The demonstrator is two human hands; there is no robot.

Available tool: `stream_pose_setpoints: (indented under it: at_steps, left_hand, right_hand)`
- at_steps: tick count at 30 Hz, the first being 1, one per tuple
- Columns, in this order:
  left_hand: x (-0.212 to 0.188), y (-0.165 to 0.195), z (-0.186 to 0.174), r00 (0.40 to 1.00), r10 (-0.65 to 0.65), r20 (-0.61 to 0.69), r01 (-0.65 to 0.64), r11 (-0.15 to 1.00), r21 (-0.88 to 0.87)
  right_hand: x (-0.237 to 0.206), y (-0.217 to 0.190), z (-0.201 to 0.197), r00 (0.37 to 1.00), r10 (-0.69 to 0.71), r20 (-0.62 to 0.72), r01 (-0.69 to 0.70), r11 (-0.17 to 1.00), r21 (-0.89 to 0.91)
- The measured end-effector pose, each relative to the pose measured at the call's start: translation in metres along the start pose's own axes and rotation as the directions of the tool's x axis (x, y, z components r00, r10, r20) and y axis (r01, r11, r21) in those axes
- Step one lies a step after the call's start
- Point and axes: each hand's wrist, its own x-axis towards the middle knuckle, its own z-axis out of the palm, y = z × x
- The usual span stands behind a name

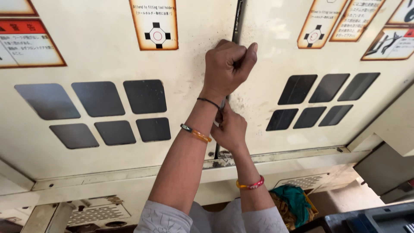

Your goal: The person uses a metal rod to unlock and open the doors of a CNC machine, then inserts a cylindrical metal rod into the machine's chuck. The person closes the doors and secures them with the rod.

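Illumination bright, even and diffuse; cream machine doors (108, 142) are well exposed. Mild glare on the upper panels. Soft shadows beneath the forearms. Focus sharp centrally; wide-angle bending evident at the edges.

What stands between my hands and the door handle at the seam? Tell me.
Nothing visible does. The left hand is closed on the handle at the seam between the cream doors; the right hand grips it just below.

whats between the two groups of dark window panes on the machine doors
In the head view, the vertical door seam runs there, with the left hand above the right hand gripping at it.
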Motion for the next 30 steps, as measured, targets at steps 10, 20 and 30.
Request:
stream_pose_setpoints:
  at_steps: [10,20,30]
  left_hand:
    - [-0.001,0.004,0.002,0.999,-0.022,-0.031,0.022,1.000,0.000]
    - [-0.005,0.001,0.003,0.998,-0.038,-0.040,0.037,0.999,-0.019]
    - [-0.006,-0.004,0.004,0.996,0.053,-0.069,-0.054,0.998,-0.022]
  right_hand:
    - [0.003,-0.002,-0.008,0.996,0.016,0.088,-0.022,0.997,0.072]
    - [0.001,0.001,-0.001,1.000,0.003,0.029,-0.004,1.000,0.025]
    - [-0.003,-0.002,-0.003,1.000,0.002,0.026,-0.003,0.999,0.046]
